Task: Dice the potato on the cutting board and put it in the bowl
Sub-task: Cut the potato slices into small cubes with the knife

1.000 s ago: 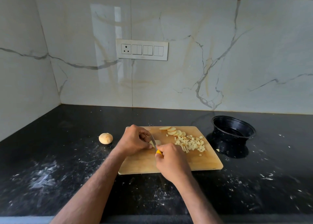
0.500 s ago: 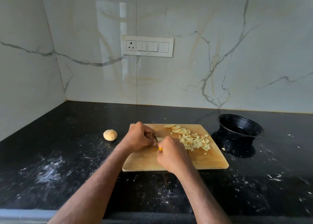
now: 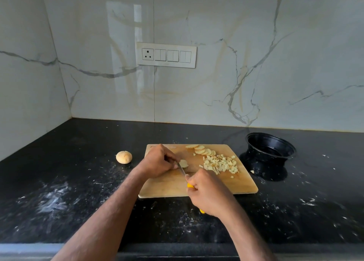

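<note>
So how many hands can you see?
2. The left hand holds a potato piece on the cutting board; the right hand grips the knife.

**Board at centre, bowl to its right, potato end to its left**

The rectangular wooden cutting board (image 3: 216, 185) lies on the black speckled stone counter (image 3: 78, 201) at the centre of the frame. On its upper edge sits a row of pale potato slices (image 3: 201, 150); just below and right of them is a heap of diced potato pieces (image 3: 220, 164). Left of the heap, the left hand (image 3: 157, 162) holds a small potato piece (image 3: 183, 163) on the board. Below it, the right hand (image 3: 208, 193) grips a yellow-handled knife (image 3: 183, 171), its blade beside that piece. A round black plastic bowl (image 3: 270, 148) stands on the counter right of the board. A rounded tan potato end (image 3: 124, 157) lies left of the board. A white switch panel (image 3: 166, 55) is on the marble wall (image 3: 256, 63) above.
</note>
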`<act>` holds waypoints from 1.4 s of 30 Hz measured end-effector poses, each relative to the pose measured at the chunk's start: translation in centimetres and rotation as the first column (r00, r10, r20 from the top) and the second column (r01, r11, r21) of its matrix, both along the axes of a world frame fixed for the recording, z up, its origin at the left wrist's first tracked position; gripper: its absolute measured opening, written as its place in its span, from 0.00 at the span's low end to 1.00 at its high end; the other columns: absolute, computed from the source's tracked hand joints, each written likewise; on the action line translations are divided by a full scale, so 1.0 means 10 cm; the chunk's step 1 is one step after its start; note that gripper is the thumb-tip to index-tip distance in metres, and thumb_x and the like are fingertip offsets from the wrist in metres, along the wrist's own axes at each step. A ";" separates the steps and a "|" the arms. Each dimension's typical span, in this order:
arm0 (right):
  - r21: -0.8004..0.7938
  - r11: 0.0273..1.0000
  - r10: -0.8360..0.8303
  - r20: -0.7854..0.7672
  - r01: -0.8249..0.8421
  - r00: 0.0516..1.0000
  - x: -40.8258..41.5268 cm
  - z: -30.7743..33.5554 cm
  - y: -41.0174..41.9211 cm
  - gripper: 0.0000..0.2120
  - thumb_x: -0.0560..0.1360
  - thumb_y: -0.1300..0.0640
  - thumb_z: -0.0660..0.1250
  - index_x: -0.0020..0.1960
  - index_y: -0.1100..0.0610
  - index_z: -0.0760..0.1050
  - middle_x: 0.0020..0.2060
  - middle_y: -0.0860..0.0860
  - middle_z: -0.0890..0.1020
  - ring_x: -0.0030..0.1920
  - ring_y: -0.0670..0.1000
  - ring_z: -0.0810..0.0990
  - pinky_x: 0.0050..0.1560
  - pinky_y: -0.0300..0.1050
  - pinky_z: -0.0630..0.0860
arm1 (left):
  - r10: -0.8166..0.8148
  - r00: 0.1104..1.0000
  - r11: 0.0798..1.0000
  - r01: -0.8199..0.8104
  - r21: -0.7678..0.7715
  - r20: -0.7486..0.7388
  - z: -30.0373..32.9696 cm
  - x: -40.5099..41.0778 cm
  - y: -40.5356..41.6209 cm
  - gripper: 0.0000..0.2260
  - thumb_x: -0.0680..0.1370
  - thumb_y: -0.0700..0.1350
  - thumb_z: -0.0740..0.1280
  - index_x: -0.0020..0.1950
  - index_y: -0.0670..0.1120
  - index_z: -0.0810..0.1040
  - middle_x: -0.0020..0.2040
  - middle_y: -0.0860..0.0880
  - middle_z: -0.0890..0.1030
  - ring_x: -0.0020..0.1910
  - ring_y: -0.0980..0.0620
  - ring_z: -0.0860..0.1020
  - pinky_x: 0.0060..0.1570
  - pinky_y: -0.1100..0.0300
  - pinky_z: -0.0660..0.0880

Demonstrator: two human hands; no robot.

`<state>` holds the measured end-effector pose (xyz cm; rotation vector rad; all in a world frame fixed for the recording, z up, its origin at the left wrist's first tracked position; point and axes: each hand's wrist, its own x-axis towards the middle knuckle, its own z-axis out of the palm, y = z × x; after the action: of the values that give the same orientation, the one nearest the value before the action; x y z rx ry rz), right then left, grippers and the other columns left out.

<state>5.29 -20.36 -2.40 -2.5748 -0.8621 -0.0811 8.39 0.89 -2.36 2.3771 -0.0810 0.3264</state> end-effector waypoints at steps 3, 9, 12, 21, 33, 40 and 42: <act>0.026 1.000 -0.008 -0.065 0.009 0.998 -0.04 0.06 -0.15 0.17 0.77 0.59 0.67 0.30 0.60 0.74 0.42 0.37 0.82 0.24 0.43 0.74 0.30 0.45 0.78 | 0.004 1.000 1.000 -0.004 0.002 -0.013 0.02 -0.02 -0.02 0.09 0.72 0.38 0.78 0.50 0.47 0.88 0.42 0.56 0.84 0.45 0.57 0.82 0.54 0.58 0.80; 0.210 0.974 -0.069 -0.052 0.078 0.996 0.02 0.09 -0.24 0.13 0.77 0.58 0.68 0.55 0.67 0.80 0.34 0.26 0.75 0.26 0.50 0.79 0.28 0.54 0.80 | 0.017 1.000 0.997 -0.018 -0.081 -0.007 0.01 -0.03 0.06 0.15 0.68 0.36 0.81 0.54 0.44 0.86 0.38 0.50 0.86 0.41 0.53 0.85 0.49 0.61 0.81; 0.300 0.946 -0.117 -0.034 0.122 0.992 0.02 0.03 -0.04 0.11 0.78 0.58 0.68 0.56 0.63 0.82 0.49 0.41 0.86 0.29 0.54 0.81 0.29 0.55 0.81 | 0.038 0.999 0.992 -0.042 -0.118 -0.028 0.01 -0.03 0.09 0.17 0.68 0.36 0.81 0.55 0.45 0.86 0.38 0.54 0.86 0.40 0.58 0.85 0.47 0.69 0.78; 0.303 0.941 -0.170 0.041 0.149 0.985 0.07 -0.15 0.34 0.17 0.79 0.54 0.70 0.66 0.54 0.79 0.56 0.47 0.85 0.51 0.44 0.83 0.49 0.40 0.83 | 0.060 0.998 0.985 -0.061 -0.163 -0.008 0.03 -0.04 0.10 0.11 0.69 0.33 0.79 0.46 0.46 0.87 0.38 0.53 0.87 0.39 0.56 0.86 0.46 0.67 0.81; 0.239 0.959 -0.174 0.083 0.150 0.981 0.11 -0.17 0.35 0.15 0.79 0.54 0.68 0.65 0.53 0.80 0.55 0.45 0.84 0.43 0.42 0.80 0.34 0.27 0.71 | 0.087 0.996 0.990 -0.087 -0.114 -0.008 -0.02 -0.01 0.09 0.17 0.70 0.36 0.80 0.56 0.46 0.82 0.35 0.54 0.85 0.38 0.61 0.84 0.41 0.75 0.76; 0.248 0.957 -0.176 0.076 0.152 0.982 0.09 -0.17 0.35 0.16 0.78 0.55 0.69 0.65 0.55 0.80 0.55 0.46 0.85 0.45 0.43 0.81 0.37 0.28 0.73 | 0.079 0.997 0.994 -0.078 -0.083 0.003 0.00 -0.02 0.08 0.16 0.70 0.36 0.79 0.57 0.43 0.84 0.38 0.53 0.86 0.39 0.59 0.85 0.49 0.64 0.81; 0.231 0.962 -0.168 0.072 0.147 0.983 0.09 -0.16 0.35 0.15 0.78 0.55 0.69 0.64 0.55 0.81 0.57 0.45 0.84 0.44 0.42 0.81 0.35 0.27 0.72 | 0.073 0.997 0.994 -0.073 -0.081 -0.003 0.01 -0.01 0.08 0.17 0.70 0.36 0.79 0.58 0.43 0.84 0.38 0.52 0.86 0.39 0.59 0.85 0.50 0.63 0.82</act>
<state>6.24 -16.86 -4.02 -2.4355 -0.6366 -0.3265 8.25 1.69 -2.29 2.3035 0.0191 0.3577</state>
